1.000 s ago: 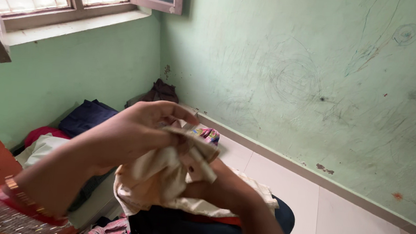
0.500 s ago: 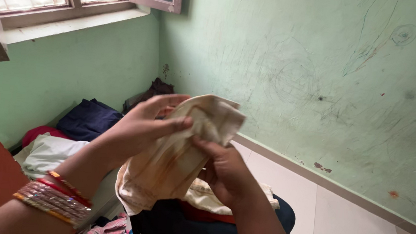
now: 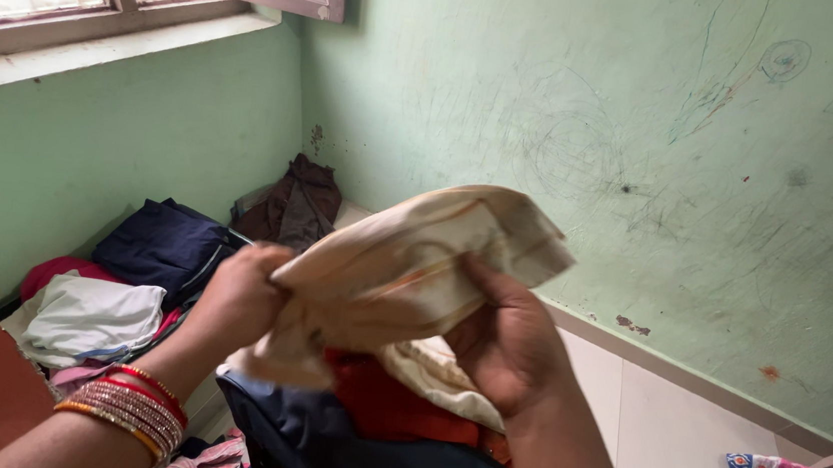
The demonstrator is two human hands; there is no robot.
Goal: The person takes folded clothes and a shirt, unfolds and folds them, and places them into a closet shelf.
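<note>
Above the clothes pile: cream, orange-stained cotton cloth (image 3: pixel 403 268), bunched a second ago, now stretched flat.
Left hand (image 3: pixel 240 294): fingers clamped on its edge.
Right hand (image 3: pixel 507 342): clamped underneath.

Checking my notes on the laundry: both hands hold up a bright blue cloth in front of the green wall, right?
Not quite: the cloth is cream with orange stains, not bright blue. The head view shows the left hand and right hand holding it up before the green wall.
</note>
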